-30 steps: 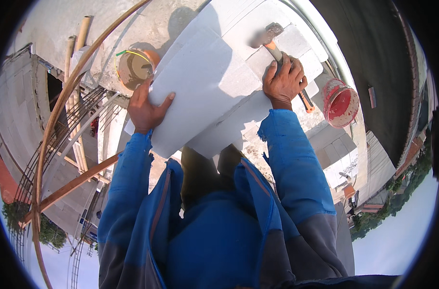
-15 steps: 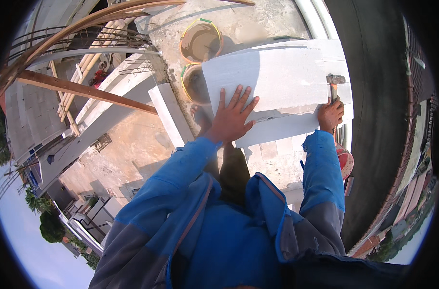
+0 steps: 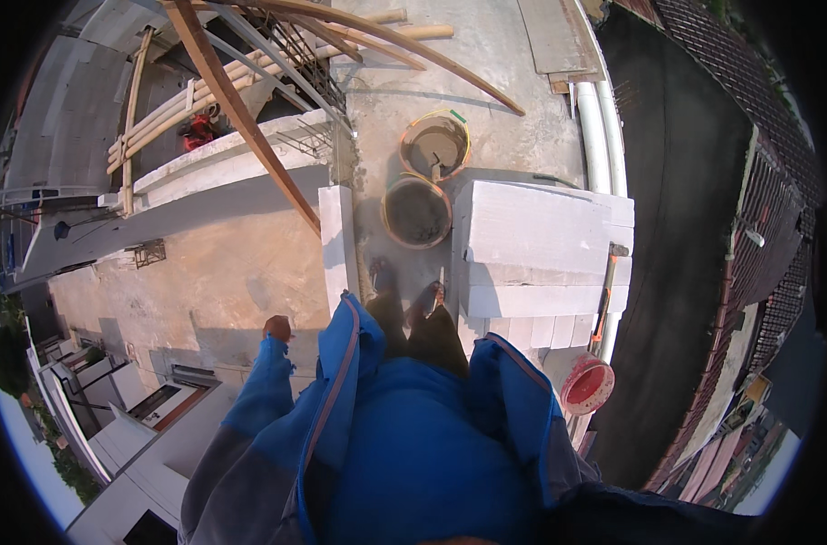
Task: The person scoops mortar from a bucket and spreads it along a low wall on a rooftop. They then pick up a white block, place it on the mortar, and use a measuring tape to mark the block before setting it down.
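My left hand [image 3: 277, 328] hangs out to the left, at the end of a blue sleeve, apart from any object. Its fingers are too foreshortened to make out. My right hand is out of sight, with only part of that sleeve showing. A hammer [image 3: 605, 295] lies along the right end of a stack of white blocks [image 3: 531, 227], its head pointing away from me. The top block has a rough broken edge facing me. Two buckets stand left of the stack: the nearer bucket [image 3: 416, 211] and the farther bucket [image 3: 445, 136], both with grey mortar.
A red pail [image 3: 587, 384] stands at the stack's near right. White pipes [image 3: 600, 136] run along the right edge, beside a dark strip [image 3: 672, 218]. A low white block wall [image 3: 338, 245] rises left of my feet. A wooden beam [image 3: 250, 127] slants across the upper left.
Both hands have left the block, and my right hand has let go of the hammer. My left hand has swung far left; my right has gone out of view. The view has shifted.
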Available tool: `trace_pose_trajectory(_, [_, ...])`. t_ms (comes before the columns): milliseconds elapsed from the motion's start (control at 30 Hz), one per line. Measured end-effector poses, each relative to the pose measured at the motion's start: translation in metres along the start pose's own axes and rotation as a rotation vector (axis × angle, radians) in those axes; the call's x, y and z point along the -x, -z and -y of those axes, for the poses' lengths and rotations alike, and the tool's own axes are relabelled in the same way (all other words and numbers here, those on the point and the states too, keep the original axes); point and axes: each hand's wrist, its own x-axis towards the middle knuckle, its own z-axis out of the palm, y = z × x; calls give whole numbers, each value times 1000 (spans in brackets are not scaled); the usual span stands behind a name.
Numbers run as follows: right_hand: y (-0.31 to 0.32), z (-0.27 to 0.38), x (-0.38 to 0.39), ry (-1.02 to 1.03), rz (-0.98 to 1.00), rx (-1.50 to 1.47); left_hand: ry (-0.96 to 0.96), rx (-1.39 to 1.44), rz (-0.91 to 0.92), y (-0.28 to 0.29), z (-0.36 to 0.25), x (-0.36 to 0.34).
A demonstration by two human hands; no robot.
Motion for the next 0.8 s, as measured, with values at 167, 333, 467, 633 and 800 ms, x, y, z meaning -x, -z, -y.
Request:
trace_pose_trajectory(167, [47, 57, 44, -146, 155, -2, 267, 1201, -400, 30, -45, 21])
trace_pose_trajectory(333, [113, 157, 23, -55, -58, -218, 62, 1202, -382, 101, -37, -6])
trace_pose_trajectory(467, [130, 199, -1, 35, -191, -363, 104, 1235, -585, 112, 8, -24])
trace_pose_trajectory(633, [67, 263, 3, 123, 25, -63, 322, 1604, -629, 35, 94, 3])
trace_pose_trajectory(800, [38, 240, -47, 204, 31, 91, 171, 2037, -690, 97, 113, 30])
